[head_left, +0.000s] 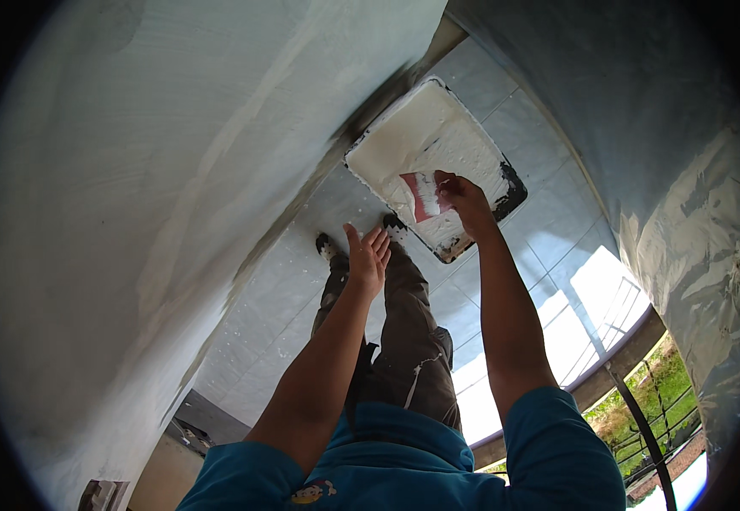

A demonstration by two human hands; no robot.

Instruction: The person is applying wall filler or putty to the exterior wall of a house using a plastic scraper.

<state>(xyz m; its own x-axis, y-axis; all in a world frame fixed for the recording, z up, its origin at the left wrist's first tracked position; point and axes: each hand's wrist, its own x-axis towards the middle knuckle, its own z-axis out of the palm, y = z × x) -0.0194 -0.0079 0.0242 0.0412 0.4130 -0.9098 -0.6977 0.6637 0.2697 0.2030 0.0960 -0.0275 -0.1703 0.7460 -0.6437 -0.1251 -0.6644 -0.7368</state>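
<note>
My right hand (467,204) pinches a thin, flat red spreader (419,194) by its edge. White paste is smeared across the middle of the spreader, which is held over a black-edged tray (513,194). A thick layer of white paste (448,136) coats the inside of this tray, rough on one side and smoother towards the far left. Nothing is in my left hand (370,260); its fingers are stretched and apart, the palm partly turned up, close to my shoes and to the left of the tray.
A pale coated wall (149,187) rises along the left, and plastic sheeting (694,213) hangs on the right. My speckled shoes (327,247) stand on a grey tiled floor (259,349) beside the tray. At the lower right are a dark railing (647,426) and grass beyond it.
</note>
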